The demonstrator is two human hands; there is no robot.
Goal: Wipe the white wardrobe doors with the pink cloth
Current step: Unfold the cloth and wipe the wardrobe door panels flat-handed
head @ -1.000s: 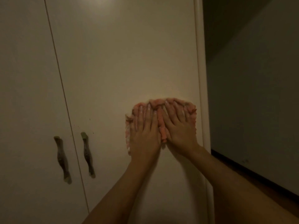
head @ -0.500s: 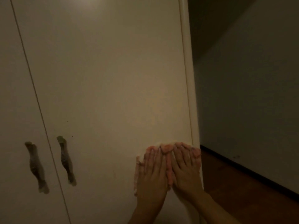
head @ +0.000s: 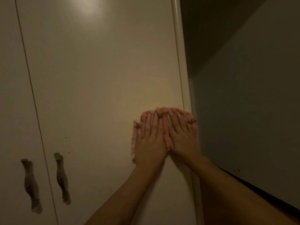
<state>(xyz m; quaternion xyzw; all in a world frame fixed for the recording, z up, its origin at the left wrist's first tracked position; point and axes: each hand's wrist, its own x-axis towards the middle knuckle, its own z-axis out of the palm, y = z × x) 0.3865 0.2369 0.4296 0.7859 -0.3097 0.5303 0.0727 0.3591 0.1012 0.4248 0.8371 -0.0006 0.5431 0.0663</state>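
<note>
A: Where is the pink cloth (head: 134, 140)?
B: Flat against the right-hand wardrobe door (head: 100, 78), close to its right edge and under both hands.
A: How do the hands lie?
B: The left hand (head: 150, 142) and the right hand (head: 181, 140) sit side by side, fingers straight and pointing up. They press the cloth to the door — neither curls round it.
A: Anything else?
B: Two dark handles (head: 62, 178) at lower left, one on each door, and a shadowed wall (head: 251, 111) to the right.

I see the pink cloth (head: 134, 140) mostly hidden under the left hand (head: 151, 143) and right hand (head: 181, 138); the frame edge crops the left wardrobe door (head: 11, 95).
</note>
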